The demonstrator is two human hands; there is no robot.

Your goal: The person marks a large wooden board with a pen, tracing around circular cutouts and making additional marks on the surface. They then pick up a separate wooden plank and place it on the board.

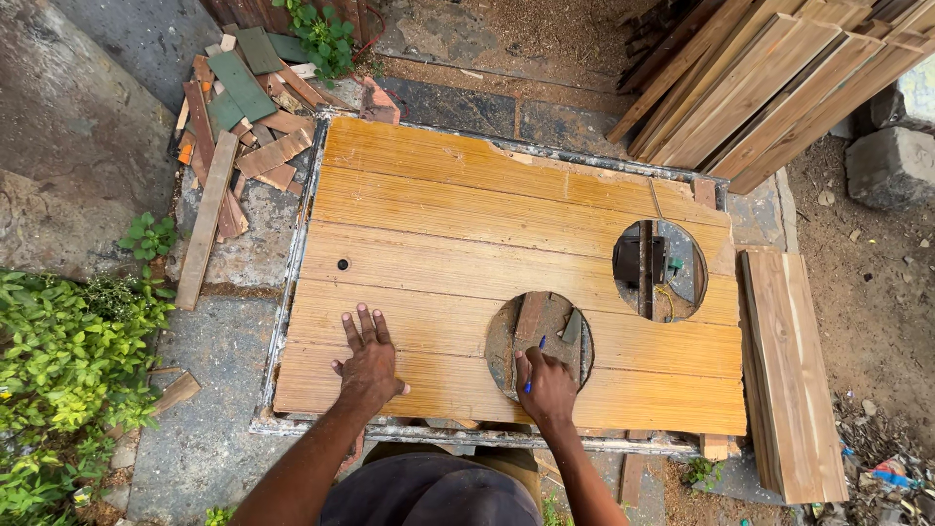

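Observation:
A wide orange-brown wooden board (438,214) lies flat on a metal-edged frame, with two round holes cut through it. My left hand (367,358) presses flat on the board near its front edge, fingers spread. My right hand (545,386) grips a blue pen (535,362) at the lower rim of the nearer round hole (539,341), its tip touching the hole's edge. The second round hole (659,270) lies further right and back, showing dark parts beneath.
Scrap wood pieces (239,117) are piled at the back left. Long planks (769,78) lean at the back right. A stack of boards (794,370) lies along the right side. Green plants (58,390) grow at the left. A concrete block (891,161) sits far right.

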